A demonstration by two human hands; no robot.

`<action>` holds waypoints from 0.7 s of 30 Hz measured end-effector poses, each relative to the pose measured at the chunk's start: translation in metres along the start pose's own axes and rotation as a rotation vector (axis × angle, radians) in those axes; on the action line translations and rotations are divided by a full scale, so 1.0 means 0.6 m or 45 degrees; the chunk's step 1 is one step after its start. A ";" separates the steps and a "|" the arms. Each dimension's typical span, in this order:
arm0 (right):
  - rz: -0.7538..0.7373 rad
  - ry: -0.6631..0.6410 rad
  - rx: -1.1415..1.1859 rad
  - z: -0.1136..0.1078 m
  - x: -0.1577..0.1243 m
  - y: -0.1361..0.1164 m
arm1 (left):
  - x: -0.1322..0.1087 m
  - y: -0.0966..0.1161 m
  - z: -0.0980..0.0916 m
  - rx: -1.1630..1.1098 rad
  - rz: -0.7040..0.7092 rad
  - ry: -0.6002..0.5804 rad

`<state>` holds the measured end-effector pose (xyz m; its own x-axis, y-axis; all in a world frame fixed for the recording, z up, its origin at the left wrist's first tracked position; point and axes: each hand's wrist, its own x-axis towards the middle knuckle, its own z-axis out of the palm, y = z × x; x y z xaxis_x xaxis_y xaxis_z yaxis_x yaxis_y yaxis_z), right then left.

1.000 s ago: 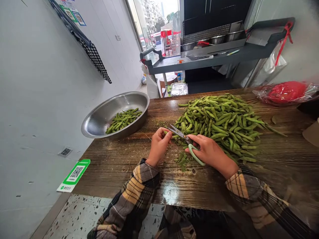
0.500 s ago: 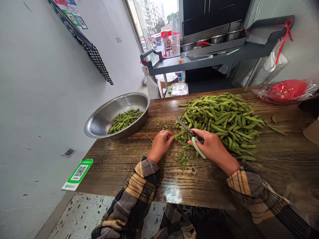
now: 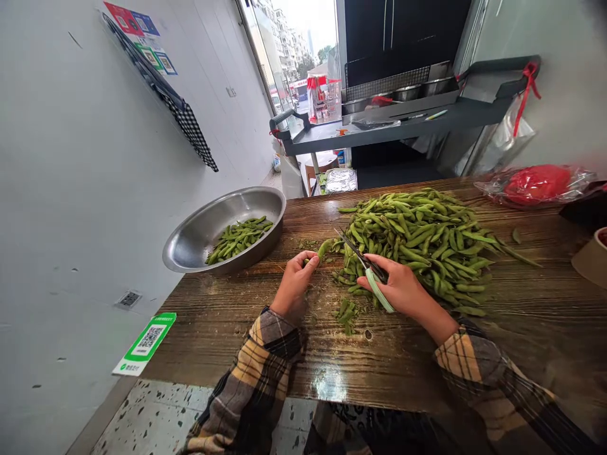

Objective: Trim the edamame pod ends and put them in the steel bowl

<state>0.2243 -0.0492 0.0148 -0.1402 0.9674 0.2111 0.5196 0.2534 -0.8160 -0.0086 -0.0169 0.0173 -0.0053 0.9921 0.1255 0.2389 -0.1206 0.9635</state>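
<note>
One pod (image 3: 325, 249) is pinched by fingers of the left hand (image 3: 293, 284), near the heap (image 3: 417, 234); the right hand (image 3: 403, 289) grips scissors (image 3: 377, 291) (blades seemingly parted). Trimming looks like the step, probably calling for blades against its tip.

- Premises: apparently a small street-front eatery or food shop.
- Green QR-code placard (image 3: 148, 340) at the surface's (image 3: 213, 328) edge; further QR-code stickers (image 3: 150, 58) on the white wall (image 3: 71, 189).
- Glass frontage (image 3: 260, 54) facing multi-storey buildings (image 3: 285, 38).
- Steel pans (image 3: 406, 94) along a grey service cart (image 3: 327, 145).
- Heaped edamame pods (image 3: 417, 240) near a steel basin (image 3: 187, 245).
</note>
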 end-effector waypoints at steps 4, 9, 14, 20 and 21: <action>0.093 -0.142 0.081 -0.003 0.000 -0.003 | -0.011 0.008 0.009 -0.118 -0.025 -0.057; 0.090 -0.205 0.106 0.000 -0.003 -0.004 | -0.020 0.017 0.018 -0.033 0.021 -0.136; 0.061 -0.215 0.103 0.005 -0.004 -0.003 | -0.025 0.022 0.023 0.060 0.093 -0.199; 0.051 -0.171 0.021 -0.002 -0.005 -0.011 | -0.024 0.021 0.022 -0.015 0.014 -0.160; 0.050 -0.178 0.008 -0.002 -0.005 -0.012 | -0.023 0.021 0.021 -0.035 0.016 -0.136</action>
<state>0.2220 -0.0540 0.0207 -0.2360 0.9663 0.1024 0.5216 0.2149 -0.8257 0.0064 -0.0318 0.0245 0.1015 0.9883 0.1135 0.2117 -0.1329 0.9682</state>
